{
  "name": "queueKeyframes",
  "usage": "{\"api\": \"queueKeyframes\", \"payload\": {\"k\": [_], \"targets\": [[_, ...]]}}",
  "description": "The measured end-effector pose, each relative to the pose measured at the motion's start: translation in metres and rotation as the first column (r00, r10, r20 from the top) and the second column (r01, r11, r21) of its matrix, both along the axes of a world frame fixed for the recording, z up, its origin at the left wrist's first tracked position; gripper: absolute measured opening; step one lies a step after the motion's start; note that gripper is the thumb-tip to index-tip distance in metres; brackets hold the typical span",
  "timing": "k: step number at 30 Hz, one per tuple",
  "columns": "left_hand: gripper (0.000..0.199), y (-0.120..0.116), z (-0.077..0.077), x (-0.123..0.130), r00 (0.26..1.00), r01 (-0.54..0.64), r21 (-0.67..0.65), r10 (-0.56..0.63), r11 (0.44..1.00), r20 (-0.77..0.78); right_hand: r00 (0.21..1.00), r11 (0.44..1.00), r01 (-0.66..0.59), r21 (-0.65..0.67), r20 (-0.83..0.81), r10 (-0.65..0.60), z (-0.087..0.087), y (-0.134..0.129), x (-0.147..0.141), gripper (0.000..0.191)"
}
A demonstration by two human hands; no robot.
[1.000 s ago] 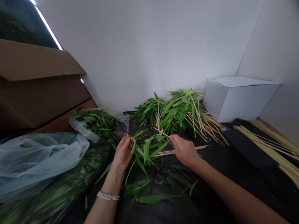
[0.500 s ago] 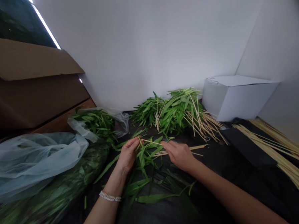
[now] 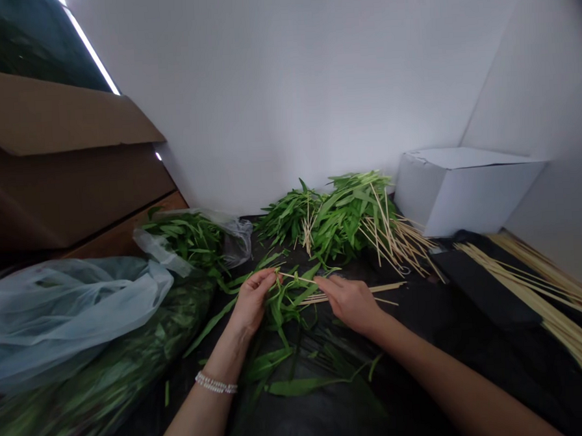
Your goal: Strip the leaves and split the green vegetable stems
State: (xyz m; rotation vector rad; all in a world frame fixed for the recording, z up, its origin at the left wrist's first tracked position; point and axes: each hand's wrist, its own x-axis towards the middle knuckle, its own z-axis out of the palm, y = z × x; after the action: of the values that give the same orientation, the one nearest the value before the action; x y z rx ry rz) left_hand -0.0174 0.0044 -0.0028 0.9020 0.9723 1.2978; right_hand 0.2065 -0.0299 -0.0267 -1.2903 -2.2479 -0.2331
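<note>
your left hand (image 3: 254, 300) is pinched on the greens at one end of a thin wooden stick (image 3: 298, 279), and your right hand (image 3: 348, 299) is closed on its other end. the hands are a little apart, with the stick running between them and slanting slightly down toward the right one. green leaves (image 3: 279, 310) hang from the stick, between and just below your hands. more loose sticks (image 3: 319, 298) lie behind the leaves, their ends showing beyond your right hand. flat on the black covering (image 3: 340, 414), nearer you than both hands, is a long leaf (image 3: 300, 387). beyond your hands, against the wall, sits a pile of leafy skewers (image 3: 354, 215), bare stick ends pointing toward you. left of your left hand is a clear bag of greens (image 3: 187, 240); well right of your right hand lies a bundle of long sticks (image 3: 544, 309).
</note>
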Motion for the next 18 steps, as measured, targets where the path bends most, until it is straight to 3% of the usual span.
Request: {"api": "queueKeyframes", "payload": {"k": [18], "targets": [[0.033, 0.0016, -0.0056, -0.0026, 0.999, 0.028, 0.029, -0.027, 0.999, -0.023, 1.0, 1.0, 0.003, -0.02, 0.021, -0.002, 0.003, -0.0021, 0.0, 0.034]]}}
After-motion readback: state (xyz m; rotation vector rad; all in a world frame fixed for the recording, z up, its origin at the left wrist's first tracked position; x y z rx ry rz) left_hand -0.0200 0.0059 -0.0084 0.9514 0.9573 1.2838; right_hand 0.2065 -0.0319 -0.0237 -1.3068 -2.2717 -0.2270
